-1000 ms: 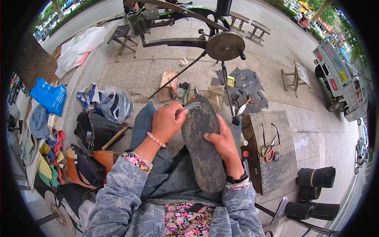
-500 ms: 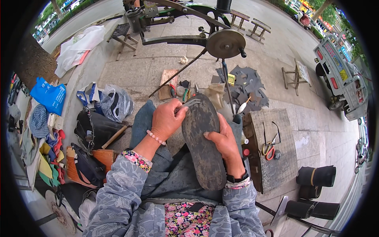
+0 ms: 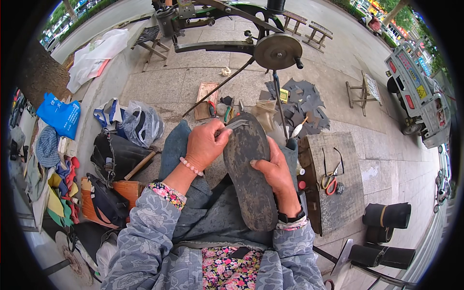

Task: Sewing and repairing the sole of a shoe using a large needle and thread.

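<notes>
A worn dark shoe sole [image 3: 249, 179] faces up over my lap, its toe end pointing away from me. My right hand [image 3: 277, 166] is closed around the right edge, with the thumb lying flat on the sole. My left hand [image 3: 207, 144] is a fist around a slim grey metal tool with a forked tip [image 3: 239, 124]. That tip lies against the toe end of the sole; the handle is mostly hidden in my fingers. A dark apron [image 3: 208, 222] covers my lap beneath the sole.
A hand-cranked sewing machine [image 3: 278, 52] stands ahead. To the right, a wooden box [image 3: 340, 208] carries scissors [image 3: 330, 181] and glasses. Dark scraps [image 3: 304, 104] and hand tools lie beyond my knees. A hammer [image 3: 140, 166] and bags are at left, black rolls [image 3: 386, 215] at right.
The forked tip has shifted slightly to the right across the toe end of the sole. My left hand has moved a little with it; my right hand keeps its hold.
</notes>
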A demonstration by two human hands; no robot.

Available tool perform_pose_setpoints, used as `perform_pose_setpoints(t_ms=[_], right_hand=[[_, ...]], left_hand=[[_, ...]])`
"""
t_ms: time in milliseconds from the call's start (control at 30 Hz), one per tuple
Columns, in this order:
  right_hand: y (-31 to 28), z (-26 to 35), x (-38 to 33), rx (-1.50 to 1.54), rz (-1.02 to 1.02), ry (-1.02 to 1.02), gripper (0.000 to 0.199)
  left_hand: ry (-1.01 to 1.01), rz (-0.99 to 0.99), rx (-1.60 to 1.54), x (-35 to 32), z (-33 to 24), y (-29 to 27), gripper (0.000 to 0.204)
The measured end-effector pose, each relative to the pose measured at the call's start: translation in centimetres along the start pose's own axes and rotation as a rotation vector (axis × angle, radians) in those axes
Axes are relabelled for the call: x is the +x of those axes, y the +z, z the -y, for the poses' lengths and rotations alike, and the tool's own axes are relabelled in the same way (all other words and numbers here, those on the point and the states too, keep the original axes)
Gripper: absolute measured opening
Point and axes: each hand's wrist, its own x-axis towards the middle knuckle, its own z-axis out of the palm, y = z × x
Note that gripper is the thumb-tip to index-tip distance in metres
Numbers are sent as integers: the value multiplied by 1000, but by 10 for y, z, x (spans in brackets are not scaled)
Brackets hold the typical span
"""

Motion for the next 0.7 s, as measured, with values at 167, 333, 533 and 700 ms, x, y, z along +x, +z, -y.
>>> perform_pose_setpoints(t_ms=[167,333,533,700], right_hand=[[2,-3,3,-48,-2,-23,68],[0,-4,1,-74,-2,-29,68],[3,-2,0,-26,7,-7,70],[1,-2,1,-58,3,-10,70]], left_hand=[[114,10,26,-2,4,0,19],[100,13,-3,-4,0,1,20],[92,-2,21,-3,0,0,20],[131,-3,38,-1,5,2,21]])
